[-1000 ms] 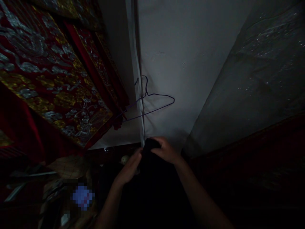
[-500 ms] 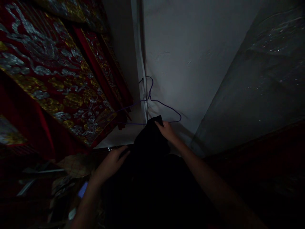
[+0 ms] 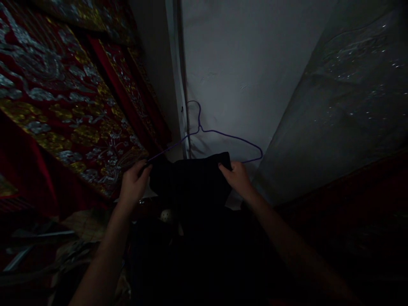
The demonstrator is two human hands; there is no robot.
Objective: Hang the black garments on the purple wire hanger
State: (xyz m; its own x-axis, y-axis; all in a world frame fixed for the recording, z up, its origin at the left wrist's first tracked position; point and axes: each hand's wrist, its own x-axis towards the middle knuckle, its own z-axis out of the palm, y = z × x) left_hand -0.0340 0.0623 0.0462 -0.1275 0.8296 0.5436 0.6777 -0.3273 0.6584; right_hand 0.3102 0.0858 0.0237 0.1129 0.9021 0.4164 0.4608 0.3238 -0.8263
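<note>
Right hand point(image 3: 237, 178): fingers closed over the top right corner of the black garment point(image 3: 191, 180), thumb hidden. Left hand point(image 3: 134, 185): pinched shut on the top left corner, right at the left tip of the wire hanger point(image 3: 228, 135); too dark to tell whether it grips the wire too.

Garment stretched flat between both hands. Its top edge lies level with the hanger's lower bar, and the rest hangs down into shadow.

Hanger is thin and purple, hooked near a white strip point(image 3: 176, 85) at the wall point(image 3: 242, 63) corner, with its right shoulder clear of the cloth.

To do this well, likely: hold the top edge taut and level, centre it under the hook, and steady the light wire so it does not swing or slip off.

Red embroidered cloths point(image 3: 63, 106) hang close on the left, grey sequinned fabric point(image 3: 350, 102) on the right.
</note>
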